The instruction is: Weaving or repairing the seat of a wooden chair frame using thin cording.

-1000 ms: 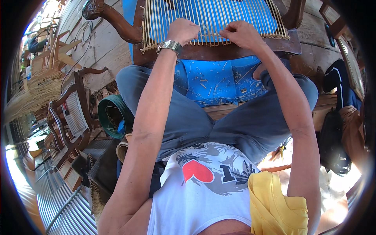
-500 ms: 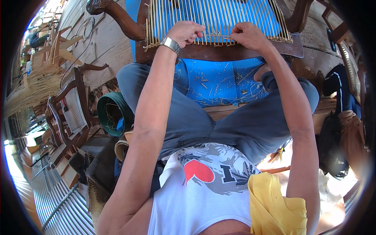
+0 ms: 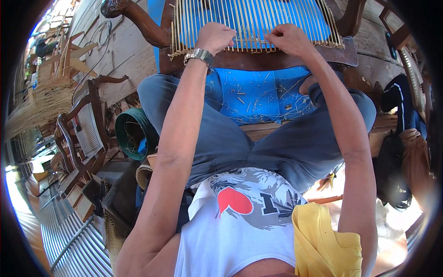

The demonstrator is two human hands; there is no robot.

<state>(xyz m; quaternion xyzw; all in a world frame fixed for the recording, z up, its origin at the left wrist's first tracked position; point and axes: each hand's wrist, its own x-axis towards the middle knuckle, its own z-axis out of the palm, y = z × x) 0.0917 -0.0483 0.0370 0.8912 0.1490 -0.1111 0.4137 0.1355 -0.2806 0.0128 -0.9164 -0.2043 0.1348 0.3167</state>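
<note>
Through the head camera I see two bare hands at work over one dark wooden chair frame [image 3: 258,61], which lies at the top centre, just beyond the knees of the seated person. Across its opening run pale, slender cane strips [image 3: 243,23], more than twenty, too close-set for me to count exactly; they are straight, stiff and roughly parallel, their near ends lying over the smooth, polished rail. Two curved wooden arms flank the frame, the left arm [image 3: 146,23] ending in a carved scroll. Beneath is one blue sheet [image 3: 249,94], slick-looking and littered with short cane scraps. To the left stand one round green bucket [image 3: 122,134] and a second chair [image 3: 90,127] with a fine mesh panel. One yellow cloth [image 3: 318,240] hangs over the person's right shoulder. Both arms stretch forward, nearly straight. The left hand [image 3: 217,38], with one metal wristwatch [image 3: 199,56] below it, is half curled, fingertips pointing right; the right hand [image 3: 290,39] faces it across a short gap, thumb and forefinger drawn narrow. Both are over the strips near the rail; I cannot tell what either pinches.
</note>
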